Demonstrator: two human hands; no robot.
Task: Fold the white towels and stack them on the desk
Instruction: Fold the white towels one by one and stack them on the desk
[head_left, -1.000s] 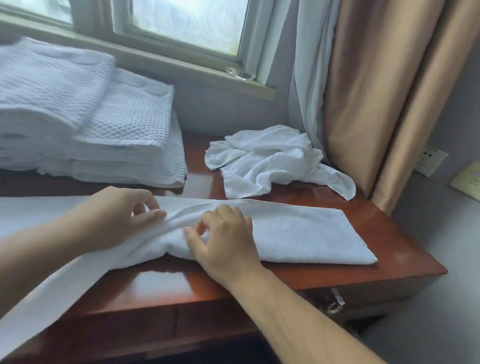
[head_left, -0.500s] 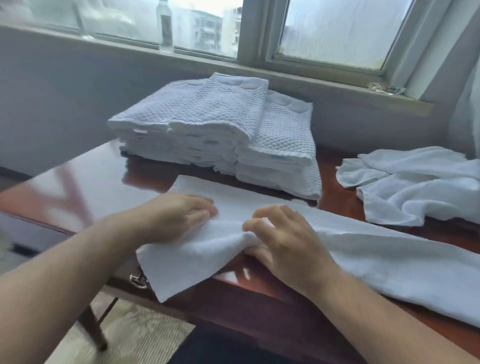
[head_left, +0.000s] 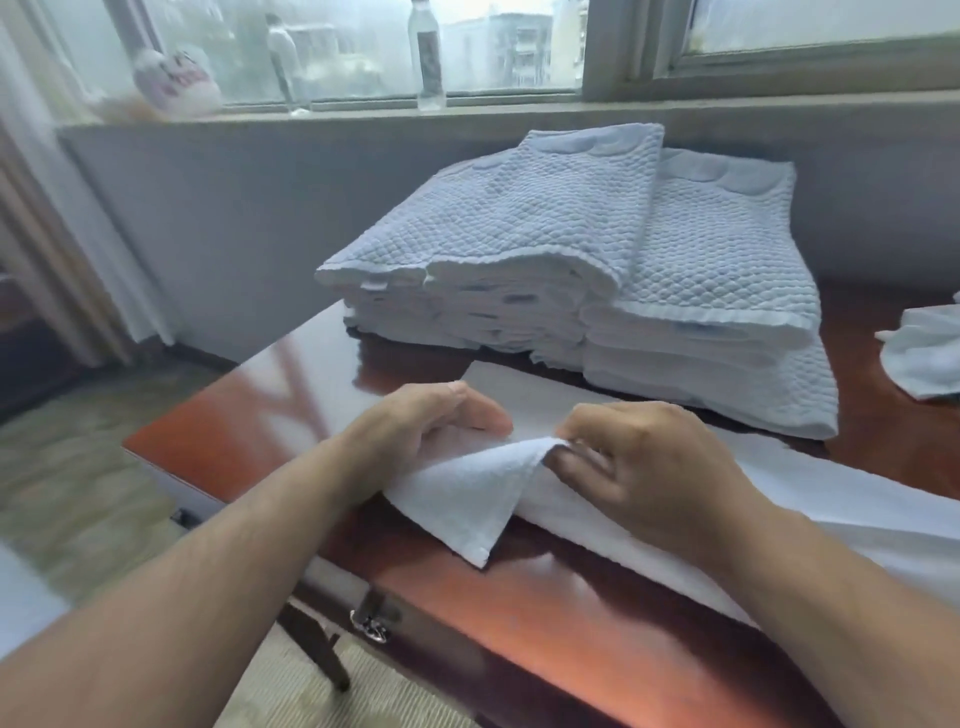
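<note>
This is looking like a hotel room or a bedroom rather than a workplace. A glossy red-brown wooden tabletop (head_left: 249, 415) is standing under a wide window (head_left: 353, 47), with curtains (head_left: 67, 234) hanging at the left and carpet (head_left: 78, 467) lying below. A tall stack (head_left: 519, 260) of folded white quilted towels is sitting on the tabletop, bottles (head_left: 429, 57) are standing on the sill (head_left: 519, 110), and city buildings (head_left: 517, 47) are showing through the glass.
</note>
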